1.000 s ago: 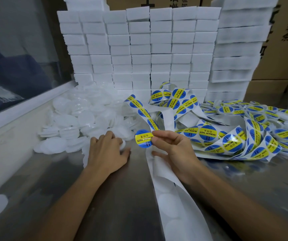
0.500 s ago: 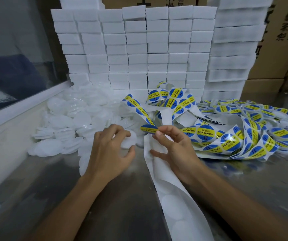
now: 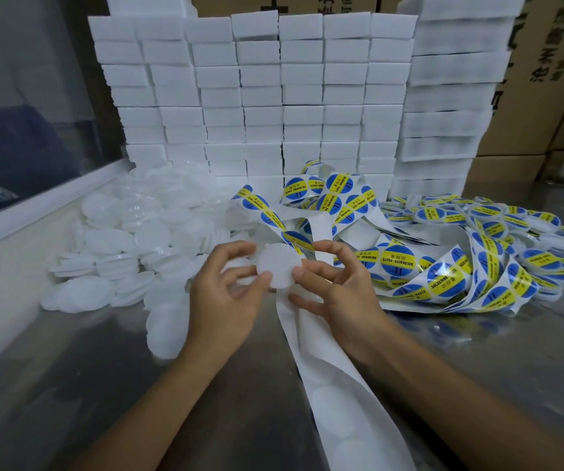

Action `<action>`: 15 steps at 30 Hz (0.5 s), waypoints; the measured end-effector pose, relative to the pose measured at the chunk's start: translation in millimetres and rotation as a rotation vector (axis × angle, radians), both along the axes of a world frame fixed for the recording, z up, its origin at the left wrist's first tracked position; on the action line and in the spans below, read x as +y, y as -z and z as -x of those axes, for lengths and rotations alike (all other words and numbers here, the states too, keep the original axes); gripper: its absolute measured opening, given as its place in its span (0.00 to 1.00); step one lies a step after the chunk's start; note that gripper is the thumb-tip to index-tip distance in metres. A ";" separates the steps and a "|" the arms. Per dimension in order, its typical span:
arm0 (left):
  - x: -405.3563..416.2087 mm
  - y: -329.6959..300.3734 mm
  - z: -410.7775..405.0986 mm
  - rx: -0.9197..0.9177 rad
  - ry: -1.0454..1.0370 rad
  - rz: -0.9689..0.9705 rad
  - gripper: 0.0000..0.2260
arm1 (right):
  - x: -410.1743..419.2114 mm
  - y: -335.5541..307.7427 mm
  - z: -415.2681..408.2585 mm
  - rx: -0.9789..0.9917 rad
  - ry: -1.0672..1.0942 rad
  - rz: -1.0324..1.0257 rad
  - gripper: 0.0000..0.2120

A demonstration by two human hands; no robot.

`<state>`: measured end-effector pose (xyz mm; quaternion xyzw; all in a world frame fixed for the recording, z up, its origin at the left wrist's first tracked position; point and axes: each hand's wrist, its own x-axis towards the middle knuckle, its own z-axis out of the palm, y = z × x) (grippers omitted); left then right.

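Note:
A round white plastic lid (image 3: 279, 263) is held up between both hands above the metal table (image 3: 70, 385). My left hand (image 3: 226, 294) pinches its left edge with thumb and fingers. My right hand (image 3: 338, 283) has its thumb on the lid's right edge and its index finger curled over the top. A blue and yellow sticker edge (image 3: 296, 241) shows just behind the lid; I cannot tell whether it is held. A tangled strip of blue and yellow round labels (image 3: 389, 260) lies to the right. Its empty white backing (image 3: 335, 385) runs toward me.
A heap of plain white lids (image 3: 131, 239) lies at the left. Labelled lids (image 3: 511, 222) are piled at the right. White blocks (image 3: 260, 96) are stacked like a wall behind, with cardboard boxes (image 3: 539, 96) beyond. A white ledge (image 3: 36, 205) borders the table's left side.
My left hand picked a white lid from the heap and raised it. My right hand, which pinched a peeled sticker, moved in to meet the lid.

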<state>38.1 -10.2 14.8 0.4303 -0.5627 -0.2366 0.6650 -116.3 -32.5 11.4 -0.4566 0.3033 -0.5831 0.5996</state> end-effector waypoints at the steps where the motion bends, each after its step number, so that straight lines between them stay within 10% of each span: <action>1: -1.1 -1.2 -1.0 0.154 0.065 -0.124 0.13 | -0.2 0.0 0.6 0.002 0.004 0.001 0.17; 15: -6.8 0.8 -13.5 0.614 0.222 -0.392 0.07 | -5.4 -7.9 10.2 -0.047 0.103 -0.056 0.03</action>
